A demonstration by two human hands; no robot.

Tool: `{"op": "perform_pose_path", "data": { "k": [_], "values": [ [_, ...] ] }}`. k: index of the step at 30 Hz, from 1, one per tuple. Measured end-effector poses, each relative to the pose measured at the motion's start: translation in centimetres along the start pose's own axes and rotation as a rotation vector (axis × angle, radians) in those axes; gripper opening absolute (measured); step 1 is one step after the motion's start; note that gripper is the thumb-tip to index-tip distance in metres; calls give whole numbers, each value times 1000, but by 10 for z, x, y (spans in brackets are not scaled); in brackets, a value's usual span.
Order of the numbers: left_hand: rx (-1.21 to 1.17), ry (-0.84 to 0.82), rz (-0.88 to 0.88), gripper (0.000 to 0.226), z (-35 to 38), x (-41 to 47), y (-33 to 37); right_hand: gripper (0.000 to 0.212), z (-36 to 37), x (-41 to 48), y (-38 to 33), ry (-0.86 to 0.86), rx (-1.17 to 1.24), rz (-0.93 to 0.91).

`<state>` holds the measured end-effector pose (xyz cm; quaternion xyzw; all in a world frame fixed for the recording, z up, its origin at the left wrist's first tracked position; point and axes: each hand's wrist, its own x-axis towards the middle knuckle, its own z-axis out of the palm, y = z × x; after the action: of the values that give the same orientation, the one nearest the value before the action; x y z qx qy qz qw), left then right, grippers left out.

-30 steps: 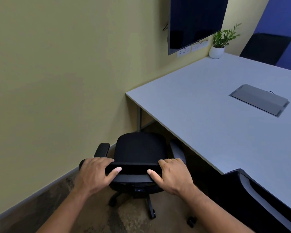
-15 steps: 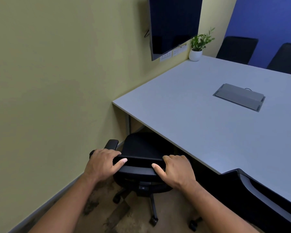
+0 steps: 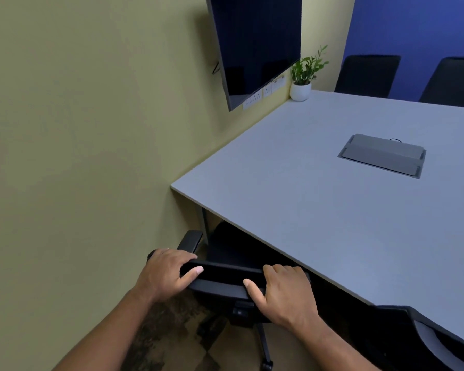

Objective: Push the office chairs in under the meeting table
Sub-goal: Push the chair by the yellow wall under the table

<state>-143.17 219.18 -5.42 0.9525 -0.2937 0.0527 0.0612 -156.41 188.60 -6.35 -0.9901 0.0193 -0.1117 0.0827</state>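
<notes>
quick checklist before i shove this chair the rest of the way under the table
1. Both hands on the backrest: ok. The left hand and right hand each have a grip on the top of the office chair.
2. Seat lined up under the table: ok, its front is already beneath the edge.
3. Left armrest clear of the table leg: not ok, they look very close.
4. Right armrest clear: cannot tell, it is hidden under the tabletop.
5. Gap to the neighbouring chair: cannot tell, but no contact shows.
6. Castors free on the floor: cannot tell, mostly hidden.
</notes>
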Motion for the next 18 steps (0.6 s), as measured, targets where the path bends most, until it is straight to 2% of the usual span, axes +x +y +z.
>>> {"op": "perform_pose_path", "data": {
  "k": [10, 18],
  "values": [
    [-42, -23, 126, 52, -3, 80, -28, 74, 7, 50, 0, -96, 29, 92],
    [-46, -63, 201, 53, 0, 128, -50, 83, 12, 81, -3, -158, 52, 125]
  ]
}}
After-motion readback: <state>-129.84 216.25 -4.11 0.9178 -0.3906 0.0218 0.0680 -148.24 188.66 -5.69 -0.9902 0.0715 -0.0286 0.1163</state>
